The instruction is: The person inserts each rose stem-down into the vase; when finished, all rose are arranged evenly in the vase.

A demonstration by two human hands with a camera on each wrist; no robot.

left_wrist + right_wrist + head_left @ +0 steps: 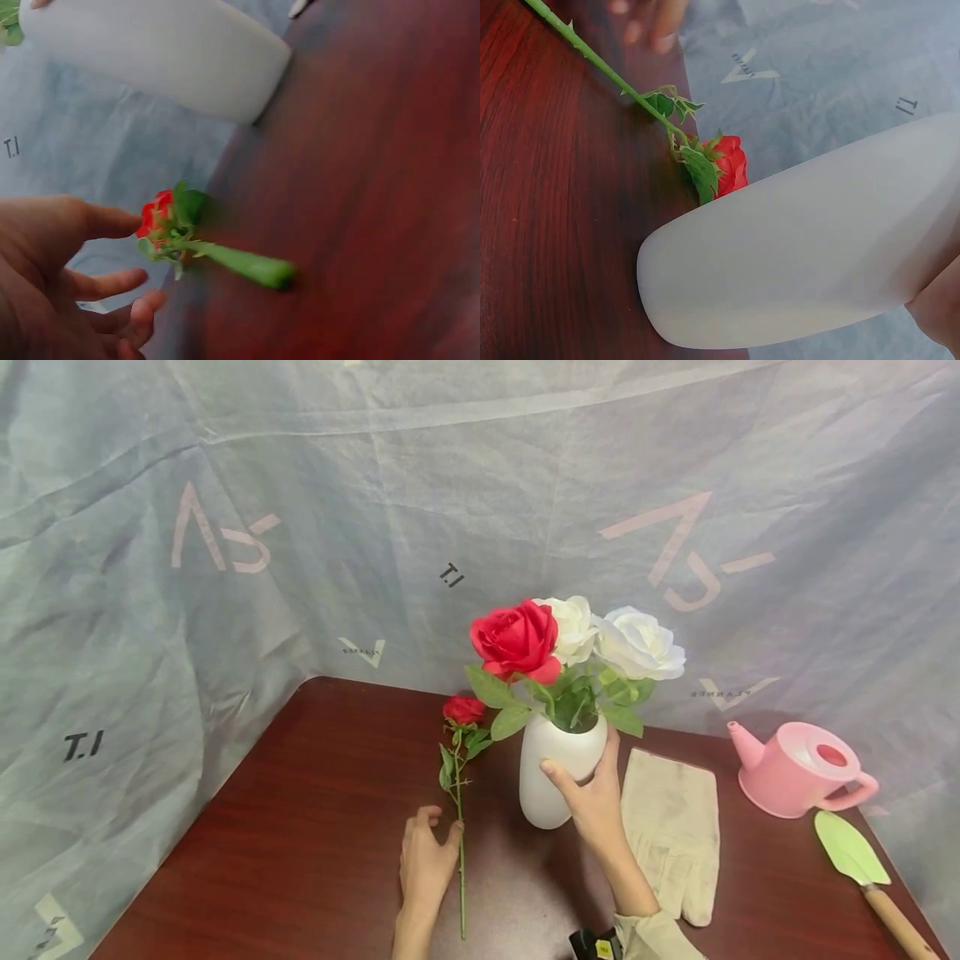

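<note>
A white vase (542, 777) holds one large red rose (516, 639) and two white roses (639, 643) with green leaves. My right hand (597, 797) grips the vase, thumb on its near side and fingers round its right side. To the left, a smaller red rose (463, 710) lies on the table, its thorny green stem (461, 860) pointing toward me. My left hand (429, 856) is beside that stem, thumb and fingers parted. In the left wrist view a gap shows between the fingers (112, 285) and thumb, with nothing held there.
Right of the vase lie cream work gloves (671, 827). Farther right stand a pink watering can (798, 768) and a green trowel (851, 847) with a wooden handle, near the right edge of the dark red table (300, 827). A grey printed cloth (375, 527) hangs behind.
</note>
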